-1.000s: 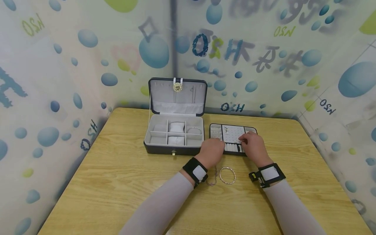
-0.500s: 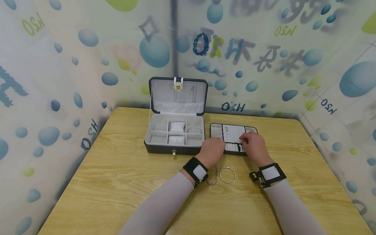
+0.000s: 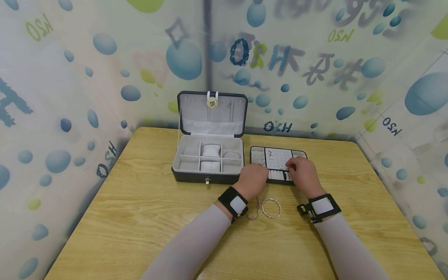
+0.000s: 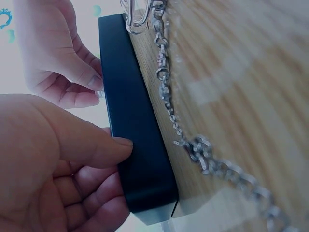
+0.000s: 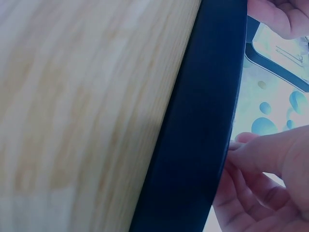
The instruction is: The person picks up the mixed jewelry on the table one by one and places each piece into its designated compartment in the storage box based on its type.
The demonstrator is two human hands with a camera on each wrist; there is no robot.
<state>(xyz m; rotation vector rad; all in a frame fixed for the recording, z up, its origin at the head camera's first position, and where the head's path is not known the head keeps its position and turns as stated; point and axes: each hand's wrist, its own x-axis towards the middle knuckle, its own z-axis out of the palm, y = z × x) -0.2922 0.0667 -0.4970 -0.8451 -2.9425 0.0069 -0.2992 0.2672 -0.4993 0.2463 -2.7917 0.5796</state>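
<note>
From the head view, you work at a yellowish, wood-grained counter [image 3: 140, 217] closed in by pale walls [image 3: 147, 112] printed with blue and green drops and scattered lettering. A grey vertical band [image 3: 207, 46] runs down the back wall. The tray [image 3: 281, 182] lies flat toward the counter's far side, right of the open box [image 3: 192, 178]. Your left hand [image 3: 252, 179] grips the tray's near left corner; your right hand [image 3: 305, 178] is over its right part, thumb and finger together. On the bare wood nearer you, a bracelet [image 3: 258, 208] lies just beside a bangle [image 3: 272, 218]. The box has six compartments, with a thin hoop [image 3: 231, 152] in the back right one.

In the left wrist view, your left thumb presses the tray's dark front wall, your other fingers curled. Your right fingers pinch a small silvery piece [image 4: 100, 94], too small to name. The bracelet trails across glossy, streaked wood.

In the right wrist view, your right thumb and finger meet just past the tray's wall; you can't tell what they hold here.
</note>
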